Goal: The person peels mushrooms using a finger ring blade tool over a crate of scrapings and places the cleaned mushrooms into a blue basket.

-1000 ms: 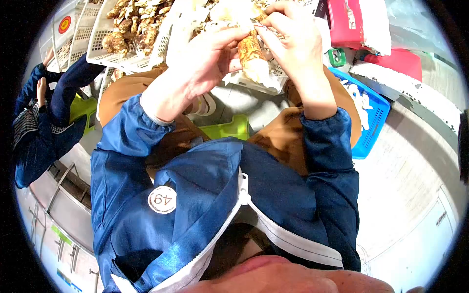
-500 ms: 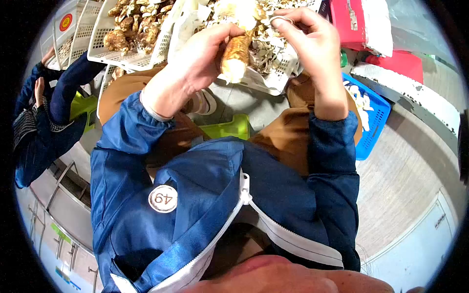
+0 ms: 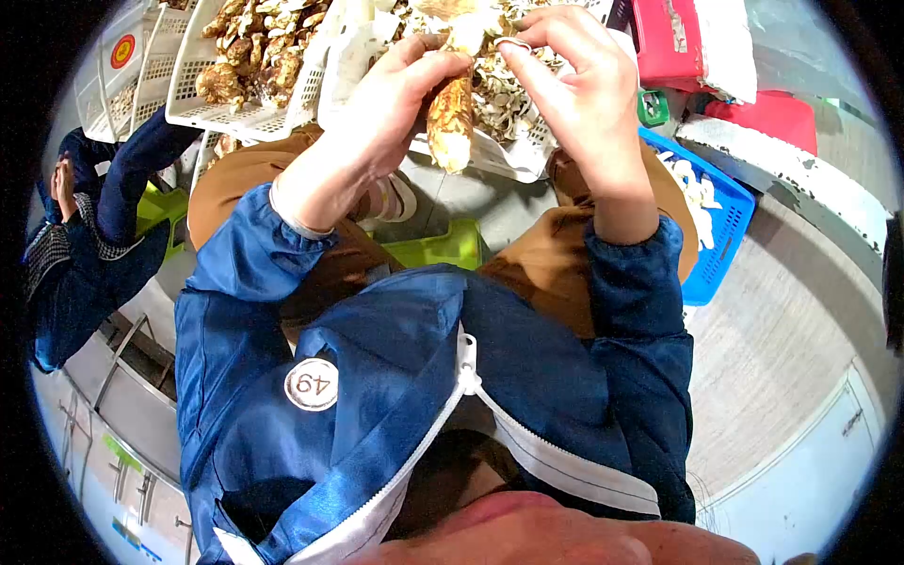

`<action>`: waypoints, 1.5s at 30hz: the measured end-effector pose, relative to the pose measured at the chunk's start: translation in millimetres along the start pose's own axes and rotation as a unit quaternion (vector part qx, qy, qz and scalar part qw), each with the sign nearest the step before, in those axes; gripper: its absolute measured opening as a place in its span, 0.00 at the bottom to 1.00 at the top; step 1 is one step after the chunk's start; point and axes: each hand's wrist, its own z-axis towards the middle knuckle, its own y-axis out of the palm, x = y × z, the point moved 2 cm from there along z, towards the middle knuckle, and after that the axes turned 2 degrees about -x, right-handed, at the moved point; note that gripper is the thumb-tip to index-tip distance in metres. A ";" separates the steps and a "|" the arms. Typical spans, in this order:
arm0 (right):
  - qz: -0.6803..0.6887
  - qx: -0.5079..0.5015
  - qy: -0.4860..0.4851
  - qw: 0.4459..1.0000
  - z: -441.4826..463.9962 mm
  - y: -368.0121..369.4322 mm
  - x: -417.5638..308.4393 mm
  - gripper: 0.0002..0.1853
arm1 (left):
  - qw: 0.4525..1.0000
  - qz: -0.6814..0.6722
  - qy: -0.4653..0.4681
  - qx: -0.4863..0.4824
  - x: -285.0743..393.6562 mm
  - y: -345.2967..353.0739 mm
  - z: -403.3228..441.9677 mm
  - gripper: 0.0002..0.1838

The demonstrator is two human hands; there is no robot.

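Observation:
My left hand is closed around a thick mushroom with a patchy brown stem. The stem's pale tip points down toward me, and part of its upper end is hidden by my fingers. Close beside it on the right, my right hand is pinched, with a small pale curved thing at its thumb and fingertips, too small to name. Both hands are over a white basket holding many pale and brown shavings.
At the upper left, a white basket holds several brown mushrooms. A blue basket with white pieces stands on the right, near a red box. Another person's hand shows at far left; a green stool is below me.
My right hand has moved left, closer to the mushroom. The mushroom's pale tip is slightly lower and points more straight down. The other person's hand has shifted a little.

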 end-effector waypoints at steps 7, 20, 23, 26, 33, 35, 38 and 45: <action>0.004 0.032 0.020 0.999 -3.3 0.7 1.5 0.04 | 0.999 0.028 0.035 -0.001 -8.8 -2.4 3.0 0.29; 0.155 0.014 0.207 0.966 -3.8 -1.1 5.3 0.03 | 0.995 0.089 0.041 0.021 -0.9 2.4 -6.2 0.27; 0.285 -0.015 0.293 0.913 -2.9 -3.6 11.9 0.02 | 0.998 0.061 0.016 0.006 -0.7 -6.8 -0.4 0.27; 0.238 0.015 0.306 0.922 0.3 -11.7 14.0 0.02 | 1.000 0.022 -0.019 -0.008 7.1 -4.2 -2.6 0.26; 0.288 0.022 0.285 0.914 1.7 -24.0 20.3 0.02 | 0.999 -0.012 -0.028 -0.014 -0.6 -24.3 7.6 0.27; 0.250 -0.013 0.264 0.931 1.4 -18.4 18.5 0.02 | 1.000 -0.001 -0.019 -0.006 3.0 -17.8 3.8 0.27; 0.215 0.017 0.219 0.952 1.8 -12.6 11.4 0.03 | 0.999 -0.016 -0.022 -0.031 -1.0 -17.1 8.3 0.27; 0.225 0.044 0.270 0.935 0.8 -24.2 34.3 0.02 | 0.996 -0.065 -0.044 -0.031 -15.0 -33.6 18.6 0.23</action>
